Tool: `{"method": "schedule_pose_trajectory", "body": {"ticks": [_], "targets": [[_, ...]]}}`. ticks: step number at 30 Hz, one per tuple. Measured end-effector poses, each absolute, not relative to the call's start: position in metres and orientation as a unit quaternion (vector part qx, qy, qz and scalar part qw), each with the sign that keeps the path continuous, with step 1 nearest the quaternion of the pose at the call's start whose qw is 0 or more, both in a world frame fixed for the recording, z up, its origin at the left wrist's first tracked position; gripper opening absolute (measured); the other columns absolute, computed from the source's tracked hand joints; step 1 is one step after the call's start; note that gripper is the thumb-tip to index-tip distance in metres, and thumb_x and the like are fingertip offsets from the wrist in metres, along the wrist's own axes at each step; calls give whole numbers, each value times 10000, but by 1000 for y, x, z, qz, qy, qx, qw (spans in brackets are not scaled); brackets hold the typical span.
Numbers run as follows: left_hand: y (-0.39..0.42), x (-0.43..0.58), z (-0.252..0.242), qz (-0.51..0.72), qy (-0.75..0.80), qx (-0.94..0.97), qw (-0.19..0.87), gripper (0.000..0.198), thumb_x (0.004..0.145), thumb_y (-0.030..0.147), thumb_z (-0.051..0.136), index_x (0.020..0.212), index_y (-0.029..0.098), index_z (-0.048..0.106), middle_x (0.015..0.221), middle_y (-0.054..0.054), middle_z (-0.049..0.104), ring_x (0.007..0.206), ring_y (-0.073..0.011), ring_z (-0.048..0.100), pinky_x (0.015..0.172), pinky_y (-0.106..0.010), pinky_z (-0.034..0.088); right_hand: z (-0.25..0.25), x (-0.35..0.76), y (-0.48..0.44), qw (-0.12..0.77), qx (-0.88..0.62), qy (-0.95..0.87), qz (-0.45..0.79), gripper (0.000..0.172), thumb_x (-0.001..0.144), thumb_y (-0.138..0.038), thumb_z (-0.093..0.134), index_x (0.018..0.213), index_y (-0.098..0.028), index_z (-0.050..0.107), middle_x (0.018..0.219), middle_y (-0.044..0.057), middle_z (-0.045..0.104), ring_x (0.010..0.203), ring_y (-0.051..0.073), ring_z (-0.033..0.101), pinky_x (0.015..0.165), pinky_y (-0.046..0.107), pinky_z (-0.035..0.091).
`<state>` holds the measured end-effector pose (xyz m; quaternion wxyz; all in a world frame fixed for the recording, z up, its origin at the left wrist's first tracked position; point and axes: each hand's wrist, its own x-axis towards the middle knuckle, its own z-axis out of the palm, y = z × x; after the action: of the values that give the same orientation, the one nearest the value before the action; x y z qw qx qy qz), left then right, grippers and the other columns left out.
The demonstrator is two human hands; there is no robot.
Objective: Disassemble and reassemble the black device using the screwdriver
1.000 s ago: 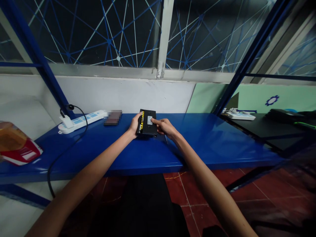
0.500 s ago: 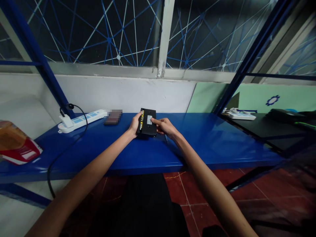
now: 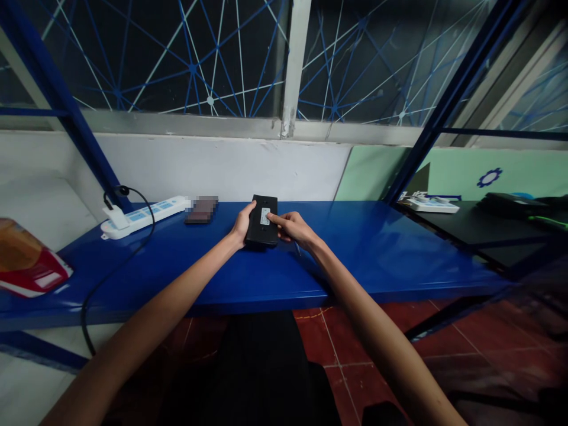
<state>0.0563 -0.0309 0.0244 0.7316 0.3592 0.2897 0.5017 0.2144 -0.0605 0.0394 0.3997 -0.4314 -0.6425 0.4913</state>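
A flat black rectangular box (image 3: 262,228) with a small white label is held up over the blue table. My left hand (image 3: 243,225) wraps round its left edge, the thumb on the upper face. On the other side my right hand (image 3: 294,228) grips the right edge, thumb pressed against the label. The fingers under the box are hidden. A thin, slim stick-like object (image 3: 297,249) shows just below my right hand; whether the hand touches it I cannot tell.
A white power strip (image 3: 146,216) with a plugged-in black cable (image 3: 116,267) lies on the left of the blue table (image 3: 213,278). Near it are a blurred-out dark item (image 3: 202,210) and a red package (image 3: 33,260). Blue posts (image 3: 89,145) rise at both sides. A black table (image 3: 457,231) adjoins on the right.
The yellow-and-black strip along the box's left side has gone out of sight, and its label face now shows plain black around the label. Both hands keep their hold.
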Motion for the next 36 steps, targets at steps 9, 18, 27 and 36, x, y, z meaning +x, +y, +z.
{"method": "schedule_pose_trajectory", "body": {"ticks": [9, 18, 27, 36], "targets": [[-31, 56, 25, 501, 287, 368, 729, 429, 934, 433, 426, 1035, 96, 673, 725, -109, 714, 643, -237, 689, 633, -331, 549, 37, 215, -58, 383, -466, -680, 417, 512, 833, -571, 568, 501, -197, 453, 403, 6, 472, 327, 81, 386, 342, 239, 261], [-31, 55, 25, 501, 282, 375, 727, 430, 941, 429, 420, 1021, 93, 676, 708, -109, 709, 649, -241, 692, 625, -322, 544, 35, 215, -58, 364, -495, -754, 231, 581, 871, -597, 463, 458, -191, 411, 420, -15, 382, 429, 83, 348, 440, 246, 227], [-32, 57, 27, 515, 265, 386, 718, 399, 886, 465, 516, 1018, 119, 667, 685, -94, 706, 662, -241, 690, 610, -309, 535, 31, 214, -57, 351, -479, -779, 201, 564, 932, -545, 361, 488, -198, 361, 455, -1, 401, 464, 103, 383, 471, 259, 234], [-30, 53, 32, 559, 331, 550, 525, 568, 869, 640, 406, 940, 130, 645, 742, -95, 691, 708, -231, 663, 636, -312, 506, 33, 210, -59, 432, -398, -683, 435, 435, 835, -614, 522, 684, -209, 474, 437, -49, 447, 342, 111, 434, 355, 232, 277]]}}
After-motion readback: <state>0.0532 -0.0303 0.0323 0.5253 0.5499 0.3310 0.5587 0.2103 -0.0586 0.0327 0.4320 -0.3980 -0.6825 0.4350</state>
